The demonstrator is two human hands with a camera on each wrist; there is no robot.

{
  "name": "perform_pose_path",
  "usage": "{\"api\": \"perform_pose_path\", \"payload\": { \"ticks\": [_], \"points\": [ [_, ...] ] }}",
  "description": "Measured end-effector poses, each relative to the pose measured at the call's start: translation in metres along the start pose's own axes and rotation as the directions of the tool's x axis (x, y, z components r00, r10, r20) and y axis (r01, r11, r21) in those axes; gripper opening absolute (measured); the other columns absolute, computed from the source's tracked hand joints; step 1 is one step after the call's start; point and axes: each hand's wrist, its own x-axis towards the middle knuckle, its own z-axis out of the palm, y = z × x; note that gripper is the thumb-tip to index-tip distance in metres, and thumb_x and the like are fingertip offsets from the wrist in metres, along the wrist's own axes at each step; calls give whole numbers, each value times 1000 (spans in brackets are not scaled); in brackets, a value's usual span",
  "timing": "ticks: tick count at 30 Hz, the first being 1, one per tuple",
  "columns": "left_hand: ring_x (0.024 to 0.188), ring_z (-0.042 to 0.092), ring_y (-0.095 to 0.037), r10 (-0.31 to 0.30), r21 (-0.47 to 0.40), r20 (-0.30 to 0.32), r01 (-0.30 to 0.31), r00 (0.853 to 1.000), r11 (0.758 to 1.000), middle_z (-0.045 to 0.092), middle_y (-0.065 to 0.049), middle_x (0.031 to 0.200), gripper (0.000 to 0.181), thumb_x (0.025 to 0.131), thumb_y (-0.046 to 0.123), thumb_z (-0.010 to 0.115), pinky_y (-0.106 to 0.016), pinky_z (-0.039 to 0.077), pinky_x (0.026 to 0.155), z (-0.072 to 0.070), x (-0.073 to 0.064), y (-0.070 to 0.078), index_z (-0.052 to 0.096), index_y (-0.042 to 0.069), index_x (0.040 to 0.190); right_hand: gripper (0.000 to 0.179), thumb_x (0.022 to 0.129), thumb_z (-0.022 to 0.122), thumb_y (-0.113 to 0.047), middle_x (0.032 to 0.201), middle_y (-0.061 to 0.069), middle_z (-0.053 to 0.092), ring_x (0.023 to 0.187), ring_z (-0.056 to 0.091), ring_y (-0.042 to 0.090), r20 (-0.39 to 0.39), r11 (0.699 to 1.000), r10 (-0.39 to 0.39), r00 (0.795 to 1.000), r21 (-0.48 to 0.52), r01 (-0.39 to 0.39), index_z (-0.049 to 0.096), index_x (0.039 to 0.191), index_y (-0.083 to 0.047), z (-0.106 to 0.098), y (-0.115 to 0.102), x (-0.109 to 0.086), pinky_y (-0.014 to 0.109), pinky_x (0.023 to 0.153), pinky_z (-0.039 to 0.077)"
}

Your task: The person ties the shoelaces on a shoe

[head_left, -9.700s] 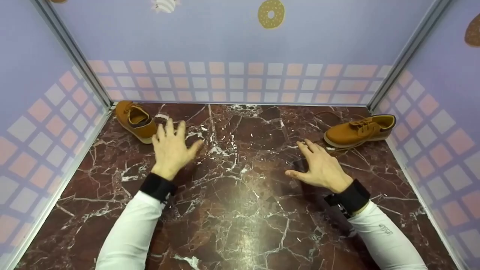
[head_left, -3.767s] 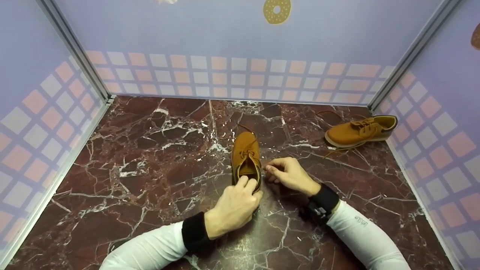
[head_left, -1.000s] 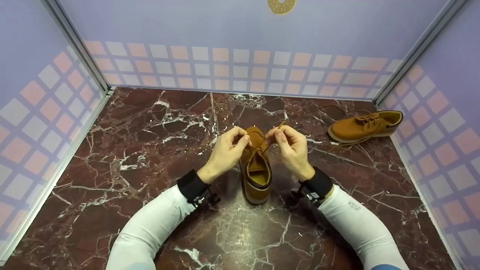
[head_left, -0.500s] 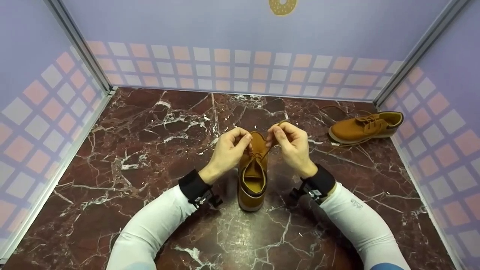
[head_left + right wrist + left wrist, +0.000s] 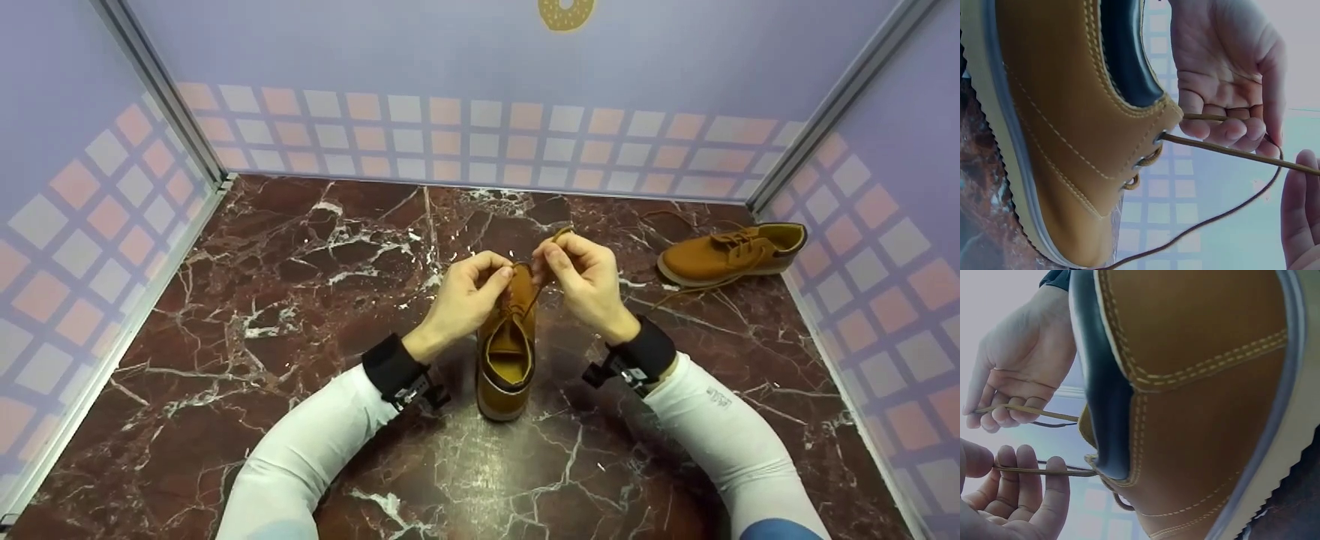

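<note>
A tan lace-up shoe (image 5: 501,397) with a dark padded collar stands on the floor between the hands, toe pointing away. My left hand (image 5: 466,294) pinches one end of its brown shoelace (image 5: 1069,472) between thumb and forefinger, beside the shoe's left front. On the other side my right hand (image 5: 589,281) pinches the second lace end, its tip poking up above the fingers. Both laces run taut from the top eyelets in the wrist views. From the left hand (image 5: 1230,73) a loose tail of lace (image 5: 1202,222) hangs down past the toe in the right wrist view.
The matching tan shoe (image 5: 720,259), laces loose, sits by the right wall, toe to the left. Dark red marbled floor (image 5: 285,420) spreads around. Lilac panels with pink and white squares (image 5: 442,139) enclose the back and both sides.
The shoe came from the back left corner to the middle. Both hands then took hold of its laces. Over the last second it shifted slightly toward me, and the right hand rose a little.
</note>
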Motion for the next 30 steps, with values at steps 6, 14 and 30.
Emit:
{"api": "perform_pose_path", "payload": {
  "ticks": [6,14,30],
  "points": [
    [71,63,-13,18,25,15,-18,1000,1000,70,-1,81,17,110,7,67,-20,50,66,0,3,3,79,-4,108,24,111,55,5,85,4,73,73,73,11,38,999,-25,999,-46,27,71,99,18,1,-4,8,31,69,68],
    [71,63,-4,33,98,28,-36,999,995,80,-25,91,18,106,9,72,-18,50,67,0,6,4,84,-3,112,24,111,58,3,84,23,73,70,74,10,85,993,-46,995,-104,54,73,98,16,1,-9,29,33,68,68],
    [78,72,-9,4,159,70,-15,998,987,86,-18,95,19,102,8,71,-18,54,74,-1,5,0,87,2,109,23,111,66,-8,96,21,82,85,77,27,203,965,148,968,-245,-97,81,99,3,22,2,62,27,79,63]
  ]
}}
